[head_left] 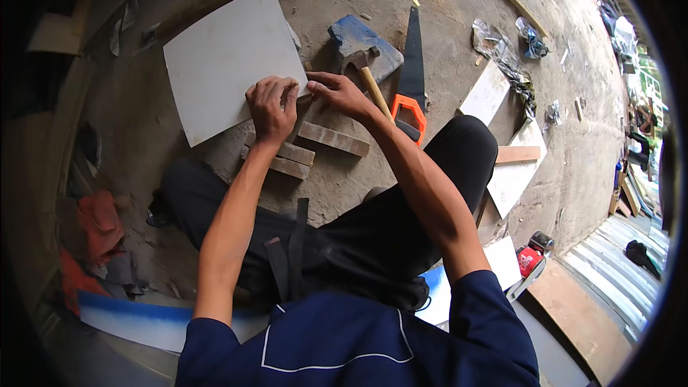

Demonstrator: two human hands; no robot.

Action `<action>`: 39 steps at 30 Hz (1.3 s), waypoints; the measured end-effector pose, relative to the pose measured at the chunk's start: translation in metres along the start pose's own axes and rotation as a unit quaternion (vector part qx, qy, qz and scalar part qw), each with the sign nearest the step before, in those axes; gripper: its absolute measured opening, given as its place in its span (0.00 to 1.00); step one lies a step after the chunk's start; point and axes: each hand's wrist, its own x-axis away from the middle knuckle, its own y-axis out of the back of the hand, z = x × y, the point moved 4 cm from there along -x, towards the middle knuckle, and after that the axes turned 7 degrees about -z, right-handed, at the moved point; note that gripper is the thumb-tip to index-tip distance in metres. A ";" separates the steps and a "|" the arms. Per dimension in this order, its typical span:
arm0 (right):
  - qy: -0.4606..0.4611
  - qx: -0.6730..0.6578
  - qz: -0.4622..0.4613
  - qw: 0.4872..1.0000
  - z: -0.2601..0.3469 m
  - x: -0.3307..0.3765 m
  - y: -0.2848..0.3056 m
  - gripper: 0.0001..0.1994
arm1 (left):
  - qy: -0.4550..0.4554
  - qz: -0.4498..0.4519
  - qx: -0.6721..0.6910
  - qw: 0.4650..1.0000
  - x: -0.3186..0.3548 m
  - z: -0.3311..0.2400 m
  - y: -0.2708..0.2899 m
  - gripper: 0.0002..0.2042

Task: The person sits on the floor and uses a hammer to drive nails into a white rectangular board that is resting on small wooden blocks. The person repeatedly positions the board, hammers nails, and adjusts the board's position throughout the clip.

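Note:
A flat white board (229, 61) lies at a slant on the ground ahead of me, its near right corner close to both hands. My left hand (272, 109) rests over that corner, fingers curled and drawn together with the thumb; whatever is in the pinch is too small to make out. At the board's right edge, my right hand (340, 94) closes thumb and forefinger on the rim. Below the hands lie short wooden blocks (333, 139), partly hidden by the left wrist. A claw hammer (375, 93) leans across a worn blue block (387, 57), just beyond my right wrist.
A handsaw (412, 57) with an orange handle lies right of the hammer. Farther right are white board offcuts (486, 93), a wooden strip (517, 154) and crumpled plastic (494, 41). A red power tool (530, 261) sits behind my right elbow. Orange cloth (99, 222) lies at left.

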 end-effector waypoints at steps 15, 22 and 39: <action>-0.030 0.524 -0.343 0.779 -0.037 0.033 0.078 0.21 | 0.001 0.006 0.008 1.000 -0.002 0.001 0.005 0.05; -0.143 0.477 -0.206 0.842 -0.078 0.038 0.077 0.22 | -0.004 0.004 0.015 1.000 -0.003 0.003 0.008 0.06; -0.233 0.447 -0.166 0.847 -0.064 0.013 0.081 0.18 | 0.017 0.046 -0.007 0.999 -0.003 -0.007 0.004 0.03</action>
